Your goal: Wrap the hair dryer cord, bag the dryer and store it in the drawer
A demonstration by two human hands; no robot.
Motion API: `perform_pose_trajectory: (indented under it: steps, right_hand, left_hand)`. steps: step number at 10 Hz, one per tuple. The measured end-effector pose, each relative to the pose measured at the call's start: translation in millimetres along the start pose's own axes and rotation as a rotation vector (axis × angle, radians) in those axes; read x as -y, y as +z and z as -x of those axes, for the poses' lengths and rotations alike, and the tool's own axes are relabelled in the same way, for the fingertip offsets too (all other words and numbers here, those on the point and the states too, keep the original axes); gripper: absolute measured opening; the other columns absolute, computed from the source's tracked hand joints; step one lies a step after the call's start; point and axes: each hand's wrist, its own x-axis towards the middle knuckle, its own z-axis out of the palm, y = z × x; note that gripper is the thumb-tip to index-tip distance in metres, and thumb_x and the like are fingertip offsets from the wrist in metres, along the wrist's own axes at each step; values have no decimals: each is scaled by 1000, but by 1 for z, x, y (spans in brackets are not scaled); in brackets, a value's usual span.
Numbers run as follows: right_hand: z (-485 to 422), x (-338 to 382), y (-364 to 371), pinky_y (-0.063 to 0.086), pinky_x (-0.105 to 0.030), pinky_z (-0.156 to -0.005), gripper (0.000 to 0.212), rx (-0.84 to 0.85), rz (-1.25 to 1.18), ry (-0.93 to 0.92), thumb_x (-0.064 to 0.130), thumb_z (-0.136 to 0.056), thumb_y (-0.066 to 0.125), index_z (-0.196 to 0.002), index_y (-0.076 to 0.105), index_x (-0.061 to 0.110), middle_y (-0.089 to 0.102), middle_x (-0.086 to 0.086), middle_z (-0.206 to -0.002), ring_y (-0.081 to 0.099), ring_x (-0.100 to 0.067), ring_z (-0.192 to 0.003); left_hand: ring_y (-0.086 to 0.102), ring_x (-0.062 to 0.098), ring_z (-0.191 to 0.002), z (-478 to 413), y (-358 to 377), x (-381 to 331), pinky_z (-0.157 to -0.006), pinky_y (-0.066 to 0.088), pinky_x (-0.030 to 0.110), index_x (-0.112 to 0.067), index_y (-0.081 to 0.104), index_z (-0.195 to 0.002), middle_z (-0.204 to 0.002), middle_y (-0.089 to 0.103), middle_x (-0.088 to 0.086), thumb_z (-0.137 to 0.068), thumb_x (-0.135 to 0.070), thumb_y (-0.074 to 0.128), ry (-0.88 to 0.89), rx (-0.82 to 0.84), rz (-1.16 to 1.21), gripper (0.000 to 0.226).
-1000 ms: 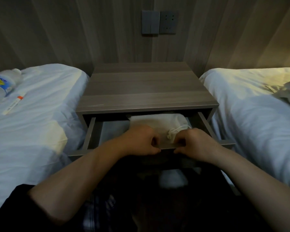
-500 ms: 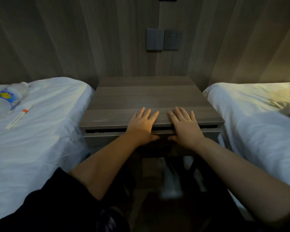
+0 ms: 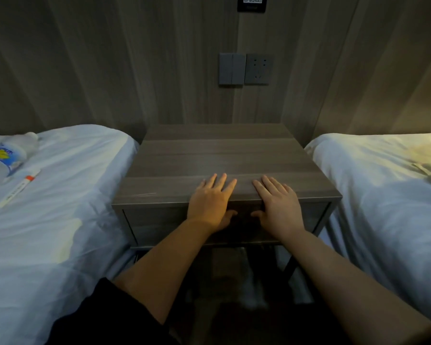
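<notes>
Two hands are spread wide, nothing held: left hand point(image 3: 210, 202) and right hand point(image 3: 278, 205) are pressed side by side on the closed drawer point(image 3: 154, 217), fingers point(image 3: 222, 180) laid over the nightstand point(image 3: 219, 155) top.

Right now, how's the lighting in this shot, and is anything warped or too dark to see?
Head view: dim, with warm light on the right bed and a cooler cast on the left bed; the space under the nightstand is nearly black; the wide lens bows the wall panels; left hand and right hand look sharp.

Hotel bedroom, twin beds point(image 3: 60, 195), nightstand point(image 3: 224, 155)
</notes>
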Motion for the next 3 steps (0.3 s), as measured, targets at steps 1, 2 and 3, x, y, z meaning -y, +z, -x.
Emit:
perform_pose_trajectory:
  steps: [1, 2, 3]
  right_hand:
    - [-1, 4, -4, 30, -44, -110, 83, 59, -8, 9, 41, -69, 74, -140, 38, 16, 43, -13, -145, 38, -28, -135]
    - [2, -2, -11, 21, -41, -115, 83, 135, -57, -46, 43, -77, 65, -146, 24, 21, 27, -11, -154, 25, -26, -142]
    - [1, -10, -54, 20, -32, -113, 78, 216, -442, 70, 27, -81, 67, -145, 23, 28, 10, -6, -159, 18, -19, -144]
  left_hand:
    - [14, 25, -145, 1, -1, 1, -117, 15, 42, -27, 12, -148, -158, 16, 4, -84, -52, 55, -7, 1, 7, 82]
    - [14, 25, -145, 3, 0, 2, -117, 16, 43, -27, 12, -148, -158, 16, 4, -82, -54, 55, -3, 6, 13, 83]
    - [14, 25, -146, 4, -2, -1, -117, 16, 45, -26, 13, -149, -158, 16, 5, -81, -55, 57, 17, 39, 28, 85]
